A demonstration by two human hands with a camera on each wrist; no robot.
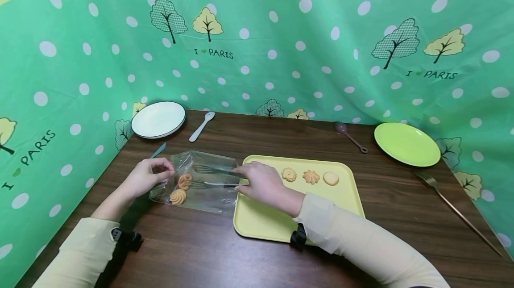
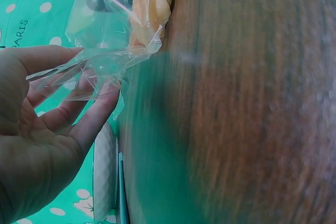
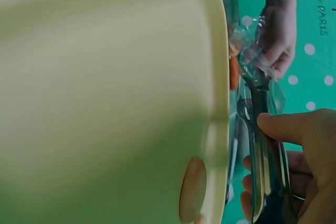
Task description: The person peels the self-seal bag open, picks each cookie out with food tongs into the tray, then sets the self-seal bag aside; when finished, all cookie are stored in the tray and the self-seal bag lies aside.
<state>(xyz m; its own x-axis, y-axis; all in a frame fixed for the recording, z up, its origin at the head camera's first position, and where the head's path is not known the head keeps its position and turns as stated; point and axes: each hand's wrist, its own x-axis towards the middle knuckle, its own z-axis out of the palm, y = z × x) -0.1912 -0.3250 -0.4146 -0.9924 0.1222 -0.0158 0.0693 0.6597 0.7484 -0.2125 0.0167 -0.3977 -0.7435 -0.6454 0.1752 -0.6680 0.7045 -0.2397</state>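
A clear plastic bag (image 1: 210, 201) lies on the table with swirl cookies (image 1: 178, 197) inside, near its left end. My left hand (image 1: 147, 176) pinches the bag's left end; in the left wrist view its thumb and fingers (image 2: 102, 108) hold the crinkled film beside a cookie (image 2: 152, 11). My right hand (image 1: 263, 183) grips metal tongs (image 3: 260, 103), whose arms reach into the bag with a gap between them. In the head view the tongs' tips stop close to the cookies. Whether they touch a cookie, I cannot tell.
Beneath my right hand is a yellow tray (image 1: 261, 227) bearing three cookies (image 1: 311, 177) along its far side. Around the table are a white plate (image 1: 158, 119), pale spoon (image 1: 202, 126), teal knife (image 1: 158, 150), purple spoon (image 1: 350, 136), green plate (image 1: 407, 144) and long fork (image 1: 458, 210).
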